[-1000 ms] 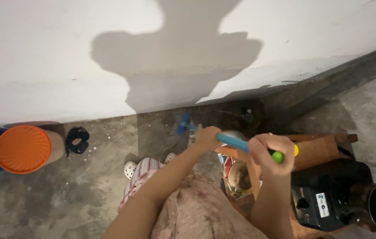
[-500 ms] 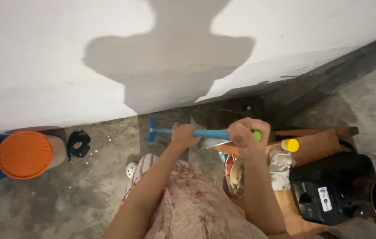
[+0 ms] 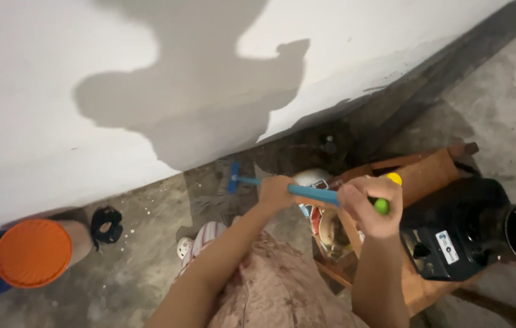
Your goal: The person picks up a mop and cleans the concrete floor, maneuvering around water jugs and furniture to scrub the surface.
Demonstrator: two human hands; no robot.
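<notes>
Bright light from behind, large soft shadow on white wall (image 3: 57,91), edges perhaps slightly blurred
</notes>
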